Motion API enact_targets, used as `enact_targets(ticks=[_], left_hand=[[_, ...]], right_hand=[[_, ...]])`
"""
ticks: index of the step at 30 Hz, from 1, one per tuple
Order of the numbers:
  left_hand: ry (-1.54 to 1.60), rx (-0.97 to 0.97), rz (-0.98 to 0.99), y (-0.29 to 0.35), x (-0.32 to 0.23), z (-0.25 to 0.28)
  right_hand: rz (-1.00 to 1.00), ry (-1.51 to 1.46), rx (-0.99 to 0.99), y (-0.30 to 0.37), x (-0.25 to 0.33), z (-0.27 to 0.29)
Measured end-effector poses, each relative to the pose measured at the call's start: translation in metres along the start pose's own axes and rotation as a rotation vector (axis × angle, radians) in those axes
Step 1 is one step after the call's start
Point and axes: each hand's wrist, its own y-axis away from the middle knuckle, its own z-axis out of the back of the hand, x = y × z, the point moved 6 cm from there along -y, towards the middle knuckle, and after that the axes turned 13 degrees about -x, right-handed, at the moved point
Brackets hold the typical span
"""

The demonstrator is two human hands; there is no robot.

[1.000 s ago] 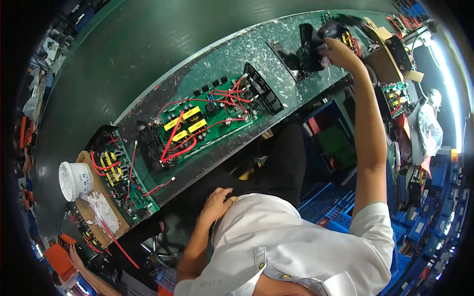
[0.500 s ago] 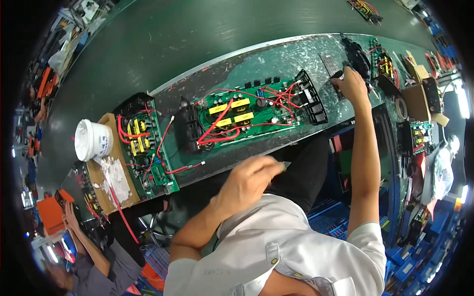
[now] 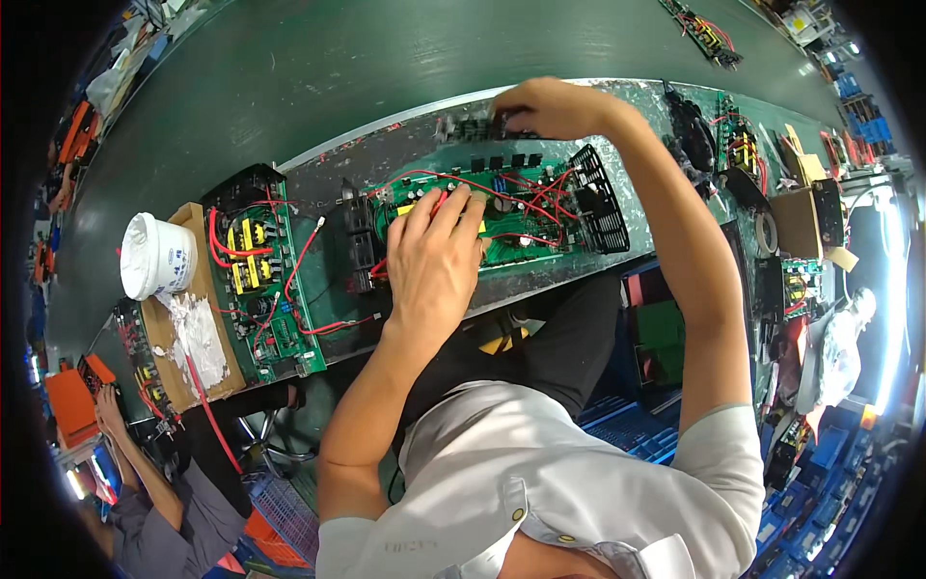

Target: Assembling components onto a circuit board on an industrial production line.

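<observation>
Two hands are laid on one green circuit board (image 3: pixel 502 227), which is set flat near the front edge of the workbench (image 3: pixel 386 159), about midway along it. Red wires loop across the board, yellow blocks and dark components stud its face, and a black ribbed grille (image 3: pixel 600 201) closes its right end. The left hand (image 3: pixel 434 259) is pressed palm-down on the board's left half, fingers spread and flat, nothing gripped. The right hand (image 3: pixel 550 106) is reached past the board's far edge, its fingers closed around a small dark part (image 3: pixel 473 125) lying on the bench surface. That surface is grey, scuffed and speckled with white. A second green board (image 3: pixel 260 275) with yellow blocks is seen towards the bench's left end, beside a white plastic tub (image 3: pixel 154 256) on smeared cardboard. More boards and a tape roll (image 3: pixel 767 232) are crowded at the right end. Another person's hand (image 3: pixel 106 410) is visible lower left.
</observation>
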Motion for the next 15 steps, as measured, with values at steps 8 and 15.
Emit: enact_targets(ticks=[8, 15], left_hand=[[-0.071, 0.055, 0.022, 0.001, 0.0, -0.002], [-0.155, 0.029, -0.038, 0.005, 0.002, -0.007]], right_hand=[[0.02, -0.101, 0.173, 0.005, 0.023, -0.021], [0.009, -0.11, 0.115, 0.007, 0.019, -0.027]])
